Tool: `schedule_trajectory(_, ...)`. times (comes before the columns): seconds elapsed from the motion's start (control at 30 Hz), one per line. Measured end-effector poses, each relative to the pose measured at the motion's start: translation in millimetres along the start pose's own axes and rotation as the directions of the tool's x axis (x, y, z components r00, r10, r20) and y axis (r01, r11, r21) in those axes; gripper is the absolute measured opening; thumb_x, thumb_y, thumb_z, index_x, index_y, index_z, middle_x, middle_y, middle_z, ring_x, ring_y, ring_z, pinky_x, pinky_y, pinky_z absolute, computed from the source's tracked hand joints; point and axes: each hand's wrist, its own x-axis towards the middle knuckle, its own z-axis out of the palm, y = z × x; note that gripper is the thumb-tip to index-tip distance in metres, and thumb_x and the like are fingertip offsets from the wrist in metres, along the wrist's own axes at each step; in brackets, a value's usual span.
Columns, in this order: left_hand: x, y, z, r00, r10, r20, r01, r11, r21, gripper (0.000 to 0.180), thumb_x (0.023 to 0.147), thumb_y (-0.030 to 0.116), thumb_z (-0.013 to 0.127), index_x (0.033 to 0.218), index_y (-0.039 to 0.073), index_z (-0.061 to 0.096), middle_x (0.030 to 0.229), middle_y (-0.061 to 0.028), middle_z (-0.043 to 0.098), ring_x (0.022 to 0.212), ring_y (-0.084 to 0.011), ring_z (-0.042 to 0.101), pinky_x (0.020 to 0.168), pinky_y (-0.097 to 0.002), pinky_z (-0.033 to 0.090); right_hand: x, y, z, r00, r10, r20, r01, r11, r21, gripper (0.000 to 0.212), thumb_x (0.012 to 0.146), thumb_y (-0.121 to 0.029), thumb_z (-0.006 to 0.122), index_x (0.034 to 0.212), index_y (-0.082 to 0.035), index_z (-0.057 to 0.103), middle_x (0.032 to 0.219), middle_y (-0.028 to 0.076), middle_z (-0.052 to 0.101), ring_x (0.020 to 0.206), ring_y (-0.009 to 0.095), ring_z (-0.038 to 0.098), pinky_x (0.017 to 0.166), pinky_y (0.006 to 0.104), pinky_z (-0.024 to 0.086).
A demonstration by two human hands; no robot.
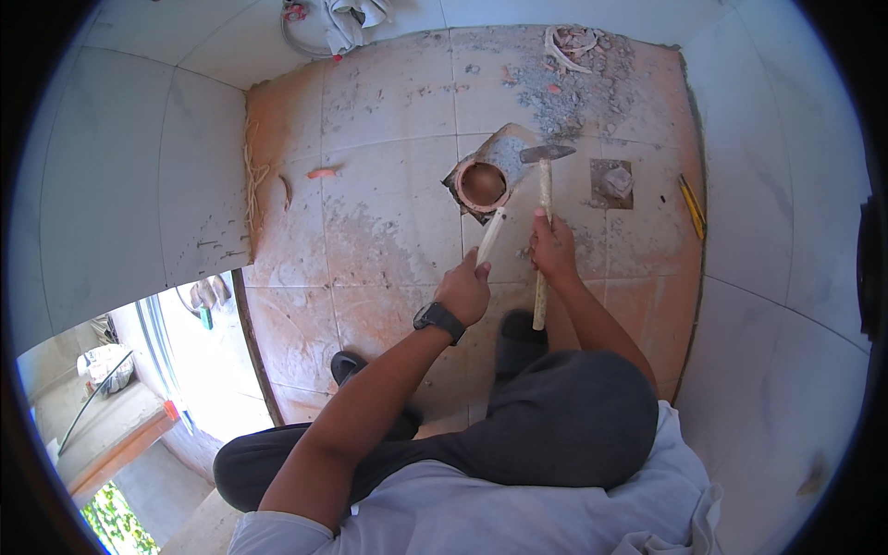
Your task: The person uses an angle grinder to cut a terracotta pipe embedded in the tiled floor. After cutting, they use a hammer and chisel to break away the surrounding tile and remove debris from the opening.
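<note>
My right hand [553, 248] is wrapped round the light wooden handle of a hammer [545, 190]. The hammer's dark metal head lies at the far end, above the floor by a grey rough patch [509, 151]. In my left hand [462, 291] is a pale, flat, narrow stick [492, 235] with a dark spot near its tip. That tip points at the near rim of a round orange pipe opening [482, 186], set in a roughly cut gap in the tiles. Whether the tip touches the rim, I cannot tell.
A square hole [612, 183] with a whitish lump sits right of the hammer. By the right wall lies a yellow utility knife [692, 207]. Grey rubble [569, 102] and a broken whitish ring [566, 55] lie at the back. Left, an orange shard [321, 173] rests on the dusty tiles.
</note>
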Motion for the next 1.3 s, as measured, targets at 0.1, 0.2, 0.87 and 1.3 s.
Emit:
schedule_trajectory(0.1,-0.3,2.8,-0.8,0.999,-0.043,-0.002,0.043,0.999,0.032,0.051,0.107,0.03,0.049,0.148,0.002,0.047,0.107,-0.0344,0.069,0.104,-0.0514,0.066,0.091,-0.0587,0.051,0.2,2.2,-0.9,0.999,-0.031,0.007,0.031,0.999,-0.023,0.05,0.106,-0.052,0.055,0.083,-0.008,0.051,0.06,0.0,0.049,0.044,0.012,0.049,0.041,0.0309,0.041)
schedule_trajectory(0.2,-5.9,5.1,2.1,0.999,-0.033,-0.035,0.036,0.995,0.089,0.051,0.107,0.031,0.048,0.15,0.003,0.046,0.107,-0.0326,0.069,0.102,-0.0503,0.067,0.088,-0.0585,0.052,0.0,2.2,-1.7,1.0,-0.013,0.017,0.013,0.999,-0.045,0.05,0.106,-0.053,0.054,0.083,-0.008,0.051,0.06,0.0,0.049,0.044,0.012,0.05,0.041,0.0312,0.041)
schedule_trajectory(0.87,17.6,19.4,12.9,0.985,-0.127,0.114,0.105,0.979,0.177,0.053,0.104,0.023,0.049,0.145,-0.01,0.038,0.108,-0.0309,0.071,0.1,-0.0477,0.07,0.088,-0.0554,0.056,-63.7,21.2,-5.6,0.991,0.135,0.024,-0.136,0.987,0.08,0.052,0.106,-0.056,0.052,0.087,-0.007,0.05,0.056,0.0,0.045,0.04,0.013,0.046,0.038,0.0306,0.039)
schedule_trajectory(1.3,19.6,21.2,15.8,0.982,-0.152,0.113,0.13,0.975,0.178,0.061,0.103,0.023,0.05,0.151,-0.011,0.032,0.108,-0.0314,0.071,0.102,-0.0451,0.072,0.09,-0.0527,0.056,-92.3,52.8,16.6,0.969,0.215,0.122,-0.228,0.969,0.099,0.05,0.107,-0.054,0.05,0.09,-0.007,0.049,0.062,0.002,0.047,0.044,0.013,0.047,0.04,0.0305,0.041)
